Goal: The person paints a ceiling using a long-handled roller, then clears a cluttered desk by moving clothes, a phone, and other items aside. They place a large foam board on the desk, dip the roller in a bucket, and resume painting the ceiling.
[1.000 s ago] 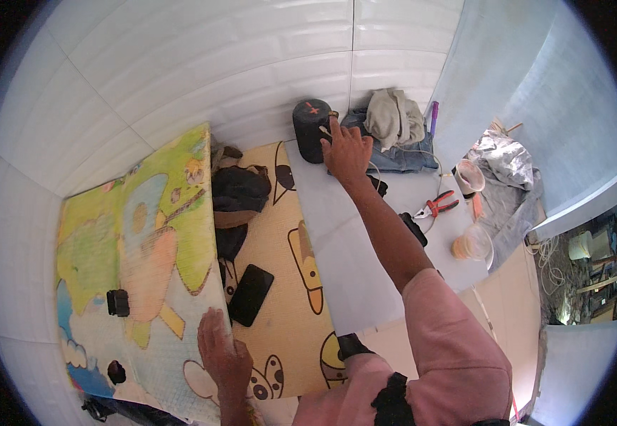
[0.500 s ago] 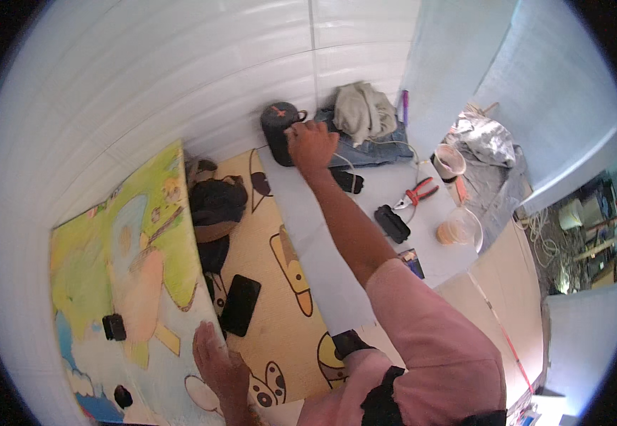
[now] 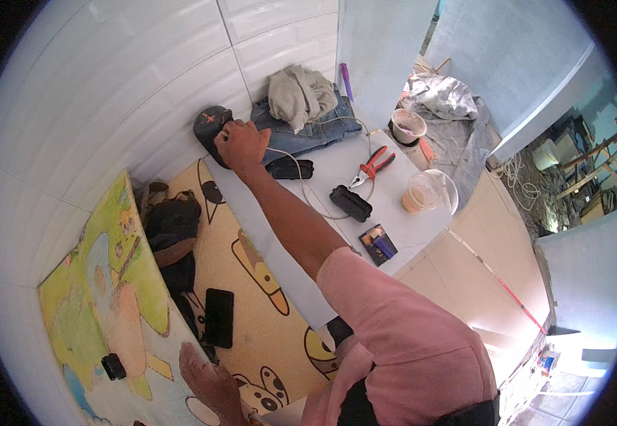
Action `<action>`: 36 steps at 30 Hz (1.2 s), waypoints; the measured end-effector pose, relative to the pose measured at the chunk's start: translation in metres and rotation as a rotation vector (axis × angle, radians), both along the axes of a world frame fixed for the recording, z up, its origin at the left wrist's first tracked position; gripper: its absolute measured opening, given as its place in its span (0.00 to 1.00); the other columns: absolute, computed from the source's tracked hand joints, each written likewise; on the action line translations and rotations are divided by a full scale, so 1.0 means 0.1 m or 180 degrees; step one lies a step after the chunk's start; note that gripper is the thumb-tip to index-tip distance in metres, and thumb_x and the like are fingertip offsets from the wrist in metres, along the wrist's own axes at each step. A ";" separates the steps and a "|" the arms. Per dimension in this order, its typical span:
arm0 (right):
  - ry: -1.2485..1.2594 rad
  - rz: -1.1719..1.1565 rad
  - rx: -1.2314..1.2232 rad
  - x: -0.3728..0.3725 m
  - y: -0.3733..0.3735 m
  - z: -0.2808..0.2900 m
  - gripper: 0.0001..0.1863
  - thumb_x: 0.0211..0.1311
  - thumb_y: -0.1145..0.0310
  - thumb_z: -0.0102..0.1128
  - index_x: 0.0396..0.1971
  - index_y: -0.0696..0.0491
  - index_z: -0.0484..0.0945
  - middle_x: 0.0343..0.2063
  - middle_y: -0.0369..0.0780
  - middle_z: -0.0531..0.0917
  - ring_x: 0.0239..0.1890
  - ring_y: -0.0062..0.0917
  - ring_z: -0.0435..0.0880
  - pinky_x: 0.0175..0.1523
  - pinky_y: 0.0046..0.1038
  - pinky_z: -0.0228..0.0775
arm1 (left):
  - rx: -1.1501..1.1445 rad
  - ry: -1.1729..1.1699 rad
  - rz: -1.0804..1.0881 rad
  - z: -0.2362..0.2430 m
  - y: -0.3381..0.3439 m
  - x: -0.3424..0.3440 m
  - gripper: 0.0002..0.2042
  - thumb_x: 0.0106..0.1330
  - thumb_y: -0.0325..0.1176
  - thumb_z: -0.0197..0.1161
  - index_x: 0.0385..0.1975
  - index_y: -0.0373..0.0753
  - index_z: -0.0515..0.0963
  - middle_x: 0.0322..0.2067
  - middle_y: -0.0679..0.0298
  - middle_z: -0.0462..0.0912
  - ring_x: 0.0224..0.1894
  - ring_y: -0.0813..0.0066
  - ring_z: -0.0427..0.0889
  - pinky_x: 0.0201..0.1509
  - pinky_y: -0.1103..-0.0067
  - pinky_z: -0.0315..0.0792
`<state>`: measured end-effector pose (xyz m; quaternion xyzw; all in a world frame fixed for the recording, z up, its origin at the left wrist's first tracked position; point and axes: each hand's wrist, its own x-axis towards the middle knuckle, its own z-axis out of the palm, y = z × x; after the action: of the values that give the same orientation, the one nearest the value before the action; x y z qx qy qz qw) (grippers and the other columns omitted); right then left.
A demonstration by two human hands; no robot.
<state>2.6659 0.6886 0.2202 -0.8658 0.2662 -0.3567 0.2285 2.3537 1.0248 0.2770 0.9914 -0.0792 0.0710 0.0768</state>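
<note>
I've got red-handled pliers point(image 3: 366, 171) just beside a black case point(image 3: 351, 204) over there, a grey cloth point(image 3: 300, 96) on folded jeans point(image 3: 333, 129), and a clear tub point(image 3: 420, 194) near a pale bucket point(image 3: 408, 126).

A white tiled wall point(image 3: 131, 78) with thin joints curves across the upper left. A pale blue-grey panel point(image 3: 372, 67) stands at upper centre, another panel point(image 3: 518, 67) at upper right. Beige floor tiles point(image 3: 475, 295) spread right of centre; bright light glares at lower right.
</note>
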 end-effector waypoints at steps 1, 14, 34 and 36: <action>0.0037 0.0015 0.0055 0.00 -0.02 0.00 0.08 0.47 0.58 0.61 0.25 0.45 0.81 0.28 0.32 0.82 0.36 0.27 0.79 0.41 0.39 0.56 | -0.0008 -0.0028 -0.0071 0.00 0.00 0.01 0.24 0.64 0.32 0.45 0.59 0.28 0.63 0.58 0.46 0.66 0.63 0.49 0.62 0.67 0.61 0.57; -0.0043 0.0272 -0.0326 -0.33 0.03 0.04 0.10 0.47 0.60 0.60 0.28 0.48 0.76 0.33 0.36 0.81 0.44 0.30 0.76 0.44 0.41 0.56 | -0.0073 -0.0081 -0.0066 0.00 -0.01 -0.01 0.26 0.59 0.28 0.48 0.60 0.31 0.63 0.59 0.48 0.66 0.63 0.51 0.63 0.66 0.61 0.58; 0.2052 0.0691 -0.0463 -2.43 -1.12 -0.68 0.35 0.43 0.65 0.69 0.57 0.48 0.68 0.52 0.38 0.72 0.59 0.35 0.66 0.63 0.50 0.46 | -0.0211 -0.0097 -0.0001 -0.02 -0.04 0.00 0.28 0.54 0.25 0.50 0.59 0.30 0.64 0.59 0.47 0.67 0.62 0.49 0.63 0.67 0.60 0.57; 0.1898 0.0967 -0.0225 -2.27 -1.08 -0.60 0.35 0.43 0.67 0.68 0.56 0.48 0.68 0.51 0.39 0.72 0.58 0.35 0.68 0.62 0.50 0.49 | -0.0174 -0.0100 0.0005 -0.05 -0.01 0.02 0.28 0.54 0.26 0.50 0.59 0.30 0.64 0.59 0.47 0.67 0.62 0.48 0.64 0.67 0.60 0.57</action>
<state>2.4390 0.5802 0.1600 -0.9693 0.1766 -0.0586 0.1610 2.3553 1.0236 0.2722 0.9877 -0.0776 0.0888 0.1026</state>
